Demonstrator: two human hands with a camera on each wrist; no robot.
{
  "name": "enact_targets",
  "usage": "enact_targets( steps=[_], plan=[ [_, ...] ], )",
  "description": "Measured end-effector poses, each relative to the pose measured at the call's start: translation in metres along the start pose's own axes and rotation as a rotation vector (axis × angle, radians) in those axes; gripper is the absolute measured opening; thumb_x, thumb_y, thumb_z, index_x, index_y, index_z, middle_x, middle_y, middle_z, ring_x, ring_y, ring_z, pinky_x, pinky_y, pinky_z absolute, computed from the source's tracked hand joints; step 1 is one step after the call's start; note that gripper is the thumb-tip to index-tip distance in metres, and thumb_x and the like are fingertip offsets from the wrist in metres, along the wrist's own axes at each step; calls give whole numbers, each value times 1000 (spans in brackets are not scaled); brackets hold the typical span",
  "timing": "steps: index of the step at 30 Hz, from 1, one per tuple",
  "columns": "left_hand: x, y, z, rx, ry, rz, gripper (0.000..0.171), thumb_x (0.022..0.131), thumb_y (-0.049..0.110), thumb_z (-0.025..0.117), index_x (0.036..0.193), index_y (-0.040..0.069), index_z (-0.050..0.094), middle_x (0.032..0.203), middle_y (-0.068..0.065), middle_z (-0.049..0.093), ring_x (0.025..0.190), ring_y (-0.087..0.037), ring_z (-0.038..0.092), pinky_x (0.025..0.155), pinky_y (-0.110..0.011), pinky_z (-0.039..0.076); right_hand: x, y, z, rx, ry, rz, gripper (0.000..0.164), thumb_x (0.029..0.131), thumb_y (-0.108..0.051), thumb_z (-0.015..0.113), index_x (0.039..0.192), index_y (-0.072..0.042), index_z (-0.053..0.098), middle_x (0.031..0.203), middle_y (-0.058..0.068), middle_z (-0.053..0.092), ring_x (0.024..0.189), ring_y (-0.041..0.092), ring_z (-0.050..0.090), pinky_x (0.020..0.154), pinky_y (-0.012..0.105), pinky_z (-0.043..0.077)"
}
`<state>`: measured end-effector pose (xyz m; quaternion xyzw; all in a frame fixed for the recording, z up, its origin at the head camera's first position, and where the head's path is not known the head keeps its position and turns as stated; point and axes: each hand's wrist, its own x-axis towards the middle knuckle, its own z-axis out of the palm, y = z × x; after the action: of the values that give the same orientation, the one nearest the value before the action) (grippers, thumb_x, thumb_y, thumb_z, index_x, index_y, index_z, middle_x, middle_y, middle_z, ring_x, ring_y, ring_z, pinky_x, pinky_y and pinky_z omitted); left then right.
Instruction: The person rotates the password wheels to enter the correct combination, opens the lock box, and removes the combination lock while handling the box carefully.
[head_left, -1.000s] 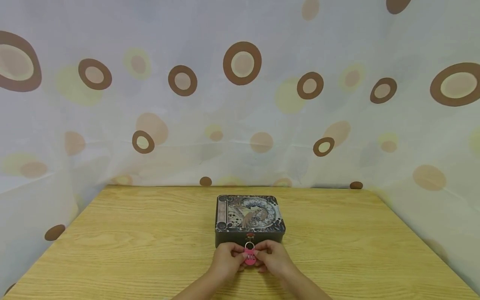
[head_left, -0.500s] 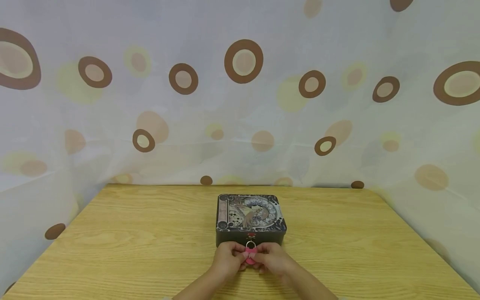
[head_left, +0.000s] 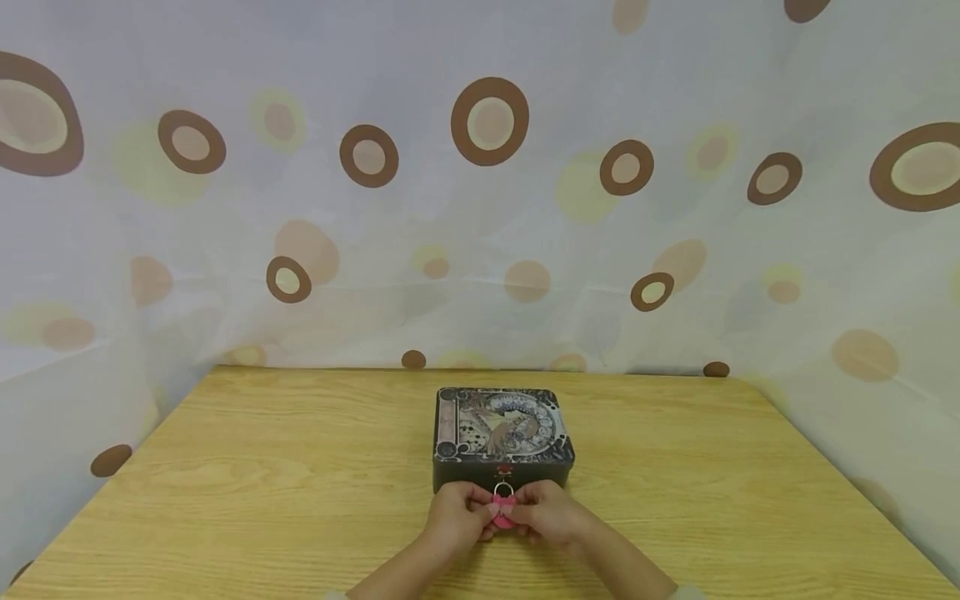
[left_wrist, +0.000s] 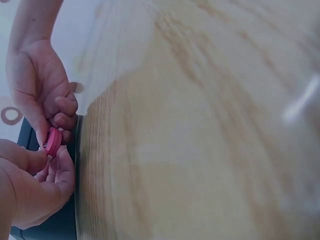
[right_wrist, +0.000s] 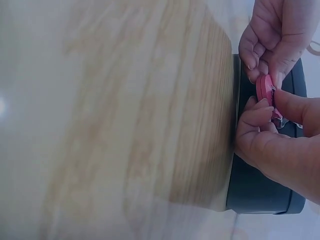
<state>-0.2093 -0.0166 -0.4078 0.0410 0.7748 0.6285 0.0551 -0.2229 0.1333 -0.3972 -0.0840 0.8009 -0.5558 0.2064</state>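
Note:
A pink combination padlock [head_left: 504,520] hangs by its metal shackle [head_left: 503,488] at the front latch [head_left: 504,471] of a dark tin box [head_left: 501,427] with an ornate printed lid. My left hand [head_left: 454,518] pinches the padlock's left side between thumb and fingers. From the other side my right hand [head_left: 553,513] pinches it too, both thumbs lying over the front with the number dials. Seen edge-on in the left wrist view, the padlock body [left_wrist: 54,142] sits between the fingertips of both hands. The dial figures cannot be read.
The box stands on a light wood-grain table [head_left: 300,475], near the middle. Behind and at both sides hangs a pale cloth [head_left: 420,217] printed with brown and yellow circles.
Both thumbs have come closer together over the padlock's front, covering dials that showed one second ago. The hands keep their grip and the box stays put; the head view has shifted slightly.

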Motion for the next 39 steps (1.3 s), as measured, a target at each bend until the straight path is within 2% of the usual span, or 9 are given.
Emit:
enact_targets(
  steps=[8, 17, 23, 30, 39],
  plan=[
    [1, 0, 1, -11, 8, 11, 6, 84, -8, 58, 83, -14, 59, 67, -14, 63, 54, -7, 57, 53, -26, 56, 0, -2, -1, -15, -18, 2, 14, 91, -6, 53, 79, 3, 55, 63, -1, 45, 58, 9, 41, 50, 17, 33],
    [0, 1, 1, 1, 22, 12, 5, 83, -8, 59, 82, -13, 59, 66, -12, 61, 53, -7, 56, 52, -26, 56, -1, -7, -1, -63, -37, -12, 20, 92, -7, 52, 73, -3, 50, 61, -1, 42, 53, 9, 37, 48, 17, 31],
    [-1, 3, 2, 18, 37, 42, 4, 82, -9, 59, 80, -12, 59, 62, -9, 59, 50, -6, 52, 49, -25, 54, -1, -10, 0, -116, -14, -4, 21, 93, -9, 51, 72, -3, 51, 59, -1, 41, 50, 8, 36, 45, 17, 28],
    [-2, 2, 2, 45, 44, 61, 4, 82, -8, 59, 79, -11, 59, 61, -9, 59, 50, -6, 51, 48, -23, 52, -1, -10, 1, -119, -18, 4, 22, 95, -10, 48, 74, -2, 52, 60, -2, 41, 51, 8, 35, 46, 17, 27],
    [-1, 1, 2, 29, 39, 47, 4, 83, -7, 59, 80, -11, 59, 63, -10, 60, 50, -5, 52, 48, -22, 53, 0, -7, 0, -123, -25, -13, 23, 95, -8, 46, 77, 2, 54, 57, -3, 41, 49, 6, 34, 45, 17, 26]
  ],
)
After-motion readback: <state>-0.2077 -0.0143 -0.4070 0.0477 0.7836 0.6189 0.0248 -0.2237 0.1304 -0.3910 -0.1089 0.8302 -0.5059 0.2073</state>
